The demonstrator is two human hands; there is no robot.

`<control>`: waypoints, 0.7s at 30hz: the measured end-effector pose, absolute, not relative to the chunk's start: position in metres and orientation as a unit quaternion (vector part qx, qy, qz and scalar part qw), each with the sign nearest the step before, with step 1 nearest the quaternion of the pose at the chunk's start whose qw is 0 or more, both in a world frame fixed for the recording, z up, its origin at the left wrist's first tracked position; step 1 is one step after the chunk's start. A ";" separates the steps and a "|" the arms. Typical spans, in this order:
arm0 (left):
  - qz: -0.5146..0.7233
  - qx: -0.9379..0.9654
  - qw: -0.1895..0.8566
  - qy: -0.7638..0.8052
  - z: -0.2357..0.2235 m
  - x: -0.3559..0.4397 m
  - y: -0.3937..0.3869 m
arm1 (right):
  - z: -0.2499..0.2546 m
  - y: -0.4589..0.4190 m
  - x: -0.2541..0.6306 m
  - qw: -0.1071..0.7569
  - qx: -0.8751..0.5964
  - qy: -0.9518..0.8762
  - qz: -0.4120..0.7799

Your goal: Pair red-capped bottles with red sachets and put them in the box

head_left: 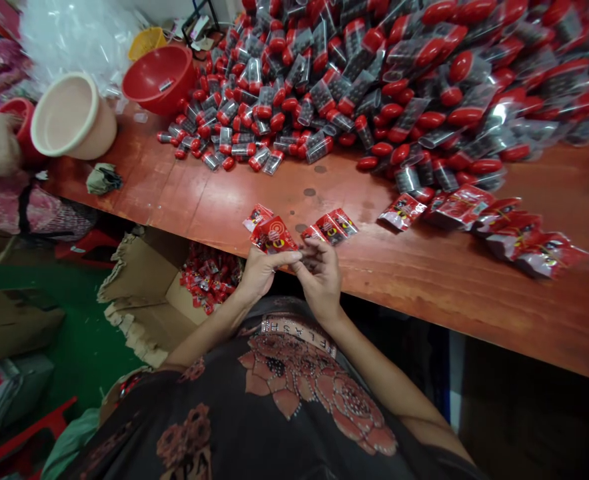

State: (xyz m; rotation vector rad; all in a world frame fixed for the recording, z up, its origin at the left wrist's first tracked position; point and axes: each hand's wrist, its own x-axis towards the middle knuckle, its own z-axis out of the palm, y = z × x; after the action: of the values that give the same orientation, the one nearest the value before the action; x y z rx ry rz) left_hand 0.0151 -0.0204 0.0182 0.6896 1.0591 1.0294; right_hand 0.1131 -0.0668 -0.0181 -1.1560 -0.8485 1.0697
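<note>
Head view: a wooden table (pixel 424 283) is largely covered along its far side by a heap of red-capped tubes (pixel 324 90). Below the near edge, a torn cardboard box (pixel 147 270) is partly filled with small red pieces (pixel 210 277). A red bowl (pixel 149 103) and a white tub (pixel 103 130) are set left of the heap. By the left hand (pixel 259 272), a red packet (pixel 274 235) is pinched between thumb and fingers at the table's edge. The right hand's (pixel 322 277) fingers are curled, nearly closed, beside the packet's corner; whether anything is gripped there cannot be told. More packets (pixel 330 228) are laid just beyond.
</note>
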 end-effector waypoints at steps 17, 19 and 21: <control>0.499 0.240 0.702 0.447 0.006 0.023 -0.013 | -0.033 -0.064 0.117 0.609 -0.529 -0.339 0.485; 0.519 0.227 0.694 0.445 0.007 0.020 -0.008 | -0.032 -0.064 0.119 0.613 -0.521 -0.334 0.490; 0.538 0.224 0.679 0.446 0.007 0.017 -0.004 | -0.031 -0.064 0.120 0.621 -0.516 -0.329 0.490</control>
State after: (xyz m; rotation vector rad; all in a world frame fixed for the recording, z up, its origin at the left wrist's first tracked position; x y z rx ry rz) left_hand 0.0167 -0.0036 0.0074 0.5022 1.0017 1.2092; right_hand 0.1201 -0.0636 -0.0314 -1.1863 -0.7561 1.1269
